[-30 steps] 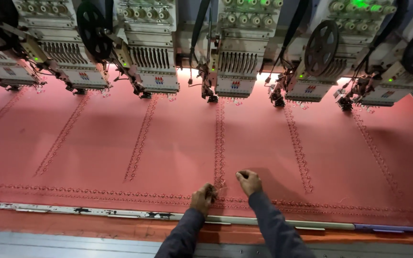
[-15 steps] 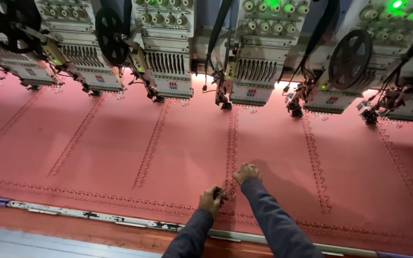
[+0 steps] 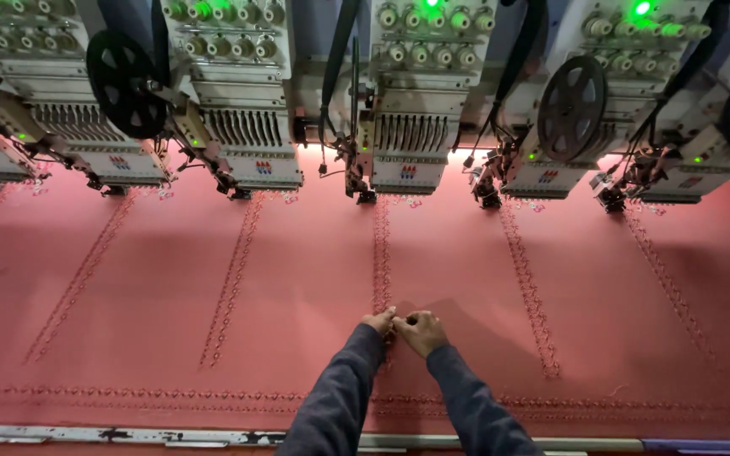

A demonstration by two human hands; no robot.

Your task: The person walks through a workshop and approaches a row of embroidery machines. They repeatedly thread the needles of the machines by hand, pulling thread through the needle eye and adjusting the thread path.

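Nearest the camera, past a metal frame rail (image 3: 171, 436) cut off below, the left hand (image 3: 379, 322) and right hand (image 3: 418, 331) meet on a stitched line (image 3: 380, 253), fingers pinched closed on something too small to discern, open pink fabric (image 3: 297, 295) either side, five embroidery heads (image 3: 411, 127) beyond.

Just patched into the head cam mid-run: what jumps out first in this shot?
A wide sheet of pink fabric fills the frame, crossed by stitched embroidery lines running toward the machine. Along the top edge stands a row of embroidery machine heads, some with green lights lit. At lower centre, the left hand and right hand, in dark sleeves, meet on the middle embroidery line.
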